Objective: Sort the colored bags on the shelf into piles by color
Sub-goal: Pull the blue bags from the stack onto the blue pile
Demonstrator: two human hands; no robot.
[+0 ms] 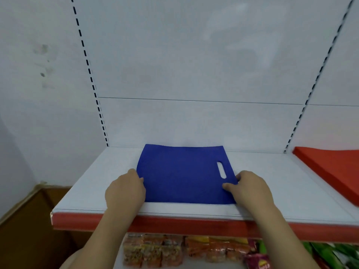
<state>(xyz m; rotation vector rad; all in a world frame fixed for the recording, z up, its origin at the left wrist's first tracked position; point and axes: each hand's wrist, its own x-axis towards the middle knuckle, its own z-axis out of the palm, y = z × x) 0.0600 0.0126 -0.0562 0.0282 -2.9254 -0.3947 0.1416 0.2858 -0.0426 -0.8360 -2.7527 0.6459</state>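
A blue bag (180, 171) with a slot handle near its right edge lies flat in the middle of the white shelf (97, 183). My left hand (126, 189) holds the bag's left edge with fingers curled onto it. At the right front corner my right hand (248, 188) pinches the bag, thumb on top. A pile of red bags (334, 171) lies on the neighbouring shelf section at the right, partly cut off by the frame.
The shelf has a red front strip (174, 225) and a white back panel with slotted uprights (91, 78). Below it, packets of snacks (174, 249) fill a lower shelf. A brown cardboard box (23, 220) stands at the lower left.
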